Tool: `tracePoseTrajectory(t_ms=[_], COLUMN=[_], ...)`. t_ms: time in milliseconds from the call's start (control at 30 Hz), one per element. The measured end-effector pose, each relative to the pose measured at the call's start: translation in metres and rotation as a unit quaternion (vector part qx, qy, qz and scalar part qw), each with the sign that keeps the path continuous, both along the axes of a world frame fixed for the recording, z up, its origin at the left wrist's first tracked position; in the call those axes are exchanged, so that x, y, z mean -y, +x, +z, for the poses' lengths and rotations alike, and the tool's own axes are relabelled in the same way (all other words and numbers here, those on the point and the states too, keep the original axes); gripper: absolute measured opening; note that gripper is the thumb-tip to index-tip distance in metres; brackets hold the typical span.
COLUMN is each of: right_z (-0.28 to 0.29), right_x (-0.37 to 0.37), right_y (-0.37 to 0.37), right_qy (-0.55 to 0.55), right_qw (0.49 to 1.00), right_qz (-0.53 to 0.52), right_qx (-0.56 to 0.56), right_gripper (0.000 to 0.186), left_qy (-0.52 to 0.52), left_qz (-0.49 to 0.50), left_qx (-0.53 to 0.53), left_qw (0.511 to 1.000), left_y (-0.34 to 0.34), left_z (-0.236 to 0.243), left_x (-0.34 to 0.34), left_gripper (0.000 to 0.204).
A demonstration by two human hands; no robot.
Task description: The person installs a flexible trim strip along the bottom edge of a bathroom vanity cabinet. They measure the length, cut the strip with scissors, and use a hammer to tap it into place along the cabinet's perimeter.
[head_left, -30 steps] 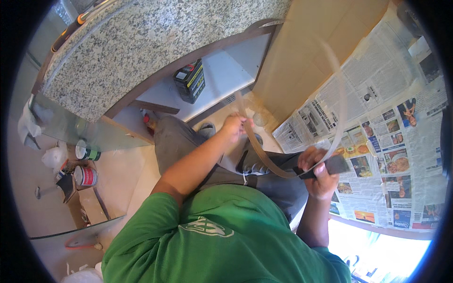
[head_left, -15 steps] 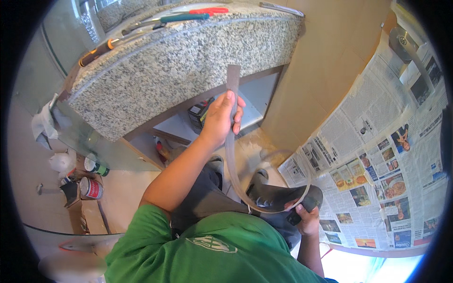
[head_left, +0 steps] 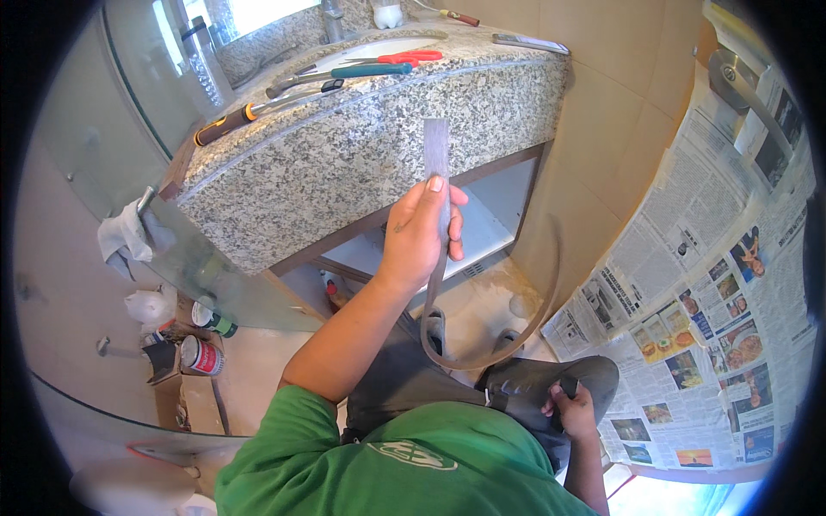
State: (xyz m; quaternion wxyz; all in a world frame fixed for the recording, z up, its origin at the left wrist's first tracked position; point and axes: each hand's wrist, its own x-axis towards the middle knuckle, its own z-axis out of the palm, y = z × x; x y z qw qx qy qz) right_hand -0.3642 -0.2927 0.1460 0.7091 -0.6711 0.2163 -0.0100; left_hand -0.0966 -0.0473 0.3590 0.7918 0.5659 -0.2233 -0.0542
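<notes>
My left hand (head_left: pixel 415 230) is closed around a thin grey-brown strip of edge banding (head_left: pixel 436 148), thumb in front. The strip's flat end stands up above the fist, in front of the speckled granite countertop edge (head_left: pixel 344 155). Below the fist the strip hangs in a wide loop over my legs, and its other part curls up on the right near the tiled wall. My right hand (head_left: pixel 578 414), low on the right by my knee, is closed on a small black object (head_left: pixel 568 387) whose kind I cannot make out.
Red-handled pliers (head_left: pixel 411 58), a hammer with teal grip (head_left: pixel 370 70) and an orange-black chisel-like tool (head_left: pixel 225 125) lie on the countertop. An open cabinet (head_left: pixel 490 215) is below. Newspaper (head_left: pixel 654 284) covers the right panel. Cans (head_left: pixel 202 354) and a cardboard box (head_left: pixel 202 400) stand left.
The view has tipped up, showing more of the countertop. The strip's loop has swung free of my right hand and opened out to the right. My left hand keeps its hold.
</notes>
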Motion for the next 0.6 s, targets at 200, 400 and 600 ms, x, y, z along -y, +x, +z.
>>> tracePoseTrajectory(t_ms=[200, 400, 600], right_z=[0.004, 0.028, 0.057], right_x=[0.002, 0.004, -0.001], right_y=[0.001, 0.008, 0.044], right_qy=[0.016, 0.210, 0.243], right_qw=[0.999, 0.973, 0.967], right_qz=[-0.034, -0.095, -0.073], right_qx=[0.001, 0.035, 0.033], right_gripper=[0.013, 0.021, 0.022], left_qy=[-0.009, 0.008, 0.013], left_qz=[0.008, 0.043, 0.020], left_qx=[0.020, 0.080, 0.099], left_qw=[1.000, 0.996, 0.995], left_y=[-0.002, -0.005, -0.027], left_z=[0.006, 0.025, 0.041], left_x=[-0.004, -0.033, -0.085], left_gripper=[0.049, 0.051, 0.039])
